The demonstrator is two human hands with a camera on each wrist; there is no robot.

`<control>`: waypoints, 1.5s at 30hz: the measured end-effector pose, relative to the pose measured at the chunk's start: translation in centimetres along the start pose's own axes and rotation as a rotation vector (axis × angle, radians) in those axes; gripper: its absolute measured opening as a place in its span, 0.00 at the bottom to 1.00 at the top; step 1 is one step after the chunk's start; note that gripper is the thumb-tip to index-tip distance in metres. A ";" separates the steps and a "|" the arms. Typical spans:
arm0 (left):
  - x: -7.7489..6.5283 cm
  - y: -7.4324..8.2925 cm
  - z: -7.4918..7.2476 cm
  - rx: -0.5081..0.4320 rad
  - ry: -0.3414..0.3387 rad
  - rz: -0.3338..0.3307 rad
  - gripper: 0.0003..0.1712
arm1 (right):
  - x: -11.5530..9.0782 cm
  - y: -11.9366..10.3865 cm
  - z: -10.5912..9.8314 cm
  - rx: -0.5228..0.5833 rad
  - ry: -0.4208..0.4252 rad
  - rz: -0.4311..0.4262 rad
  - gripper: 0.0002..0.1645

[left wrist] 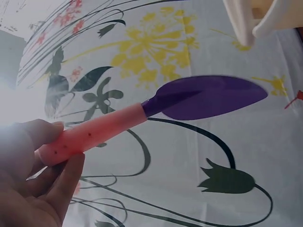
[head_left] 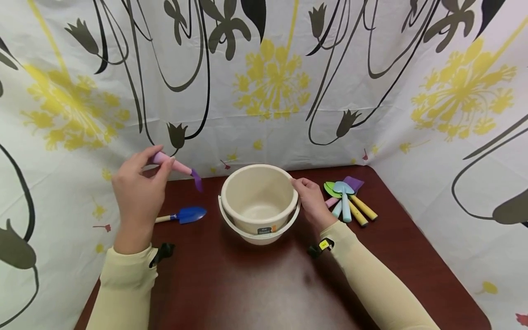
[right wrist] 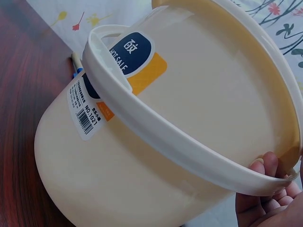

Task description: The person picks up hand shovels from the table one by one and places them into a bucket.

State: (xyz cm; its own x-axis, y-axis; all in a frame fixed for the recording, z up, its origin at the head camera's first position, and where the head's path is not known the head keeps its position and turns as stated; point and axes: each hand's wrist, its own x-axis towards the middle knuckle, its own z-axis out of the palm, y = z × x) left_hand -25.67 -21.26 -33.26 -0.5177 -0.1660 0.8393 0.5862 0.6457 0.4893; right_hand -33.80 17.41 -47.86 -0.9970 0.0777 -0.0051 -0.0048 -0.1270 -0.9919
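My left hand (head_left: pixel 138 197) is raised above the left side of the table, pinching the pink handle of a small purple hand trowel (head_left: pixel 181 167). In the left wrist view the trowel's pointed blade (left wrist: pixel 213 97) extends to the right, away from the fingers. A cream bucket (head_left: pixel 243 188) stands upright at the table's middle, its white carrying handle (right wrist: pixel 156 130) lowered across the front. At the bucket's right side, my right hand (head_left: pixel 312 204) grips the rim beside the handle's end. The trowel's tip is left of the bucket and apart from it.
A blue trowel (head_left: pixel 191 214) with a wooden grip lies on the table (head_left: pixel 264 284), left of the bucket. To the right is a fanned pile of several small garden tools (head_left: pixel 345 208) with coloured heads. Patterned curtain (head_left: pixel 264 137) hangs behind and at both sides.
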 end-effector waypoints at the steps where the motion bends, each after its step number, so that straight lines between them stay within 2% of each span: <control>1: 0.2 0.2 0.0 0.004 -0.005 0.000 0.18 | 0.0 0.0 0.0 0.000 0.002 0.003 0.18; 9: 2.0 1.9 0.5 0.019 -0.022 0.019 0.19 | 0.1 -0.2 -0.1 0.028 -0.001 0.005 0.18; 15: 3.0 3.3 1.4 -0.047 -0.031 0.032 0.20 | 0.2 -0.1 -0.3 0.025 -0.005 -0.004 0.18; 21: 3.6 4.7 2.1 -0.071 -0.062 0.048 0.20 | 0.5 -0.1 -0.2 0.039 -0.011 -0.008 0.19; 28: 3.6 5.7 3.1 -0.086 -0.118 0.067 0.19 | 0.4 -0.2 0.0 0.050 -0.003 0.004 0.18; 34: 3.7 5.8 4.4 -0.106 -0.158 0.092 0.19 | 0.2 -0.2 0.0 0.041 0.012 0.007 0.17; 45: 3.1 5.9 6.6 -0.143 -0.258 0.070 0.19 | 0.2 0.1 0.0 0.049 0.004 0.001 0.18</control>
State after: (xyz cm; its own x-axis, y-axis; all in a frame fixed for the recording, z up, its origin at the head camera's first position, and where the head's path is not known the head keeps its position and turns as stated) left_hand -27.93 -13.08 -29.32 -0.6035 0.0817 0.7932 0.6985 0.5340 0.4764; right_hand -34.03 17.38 -48.00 -0.9966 0.0818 -0.0069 -0.0076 -0.1755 -0.9845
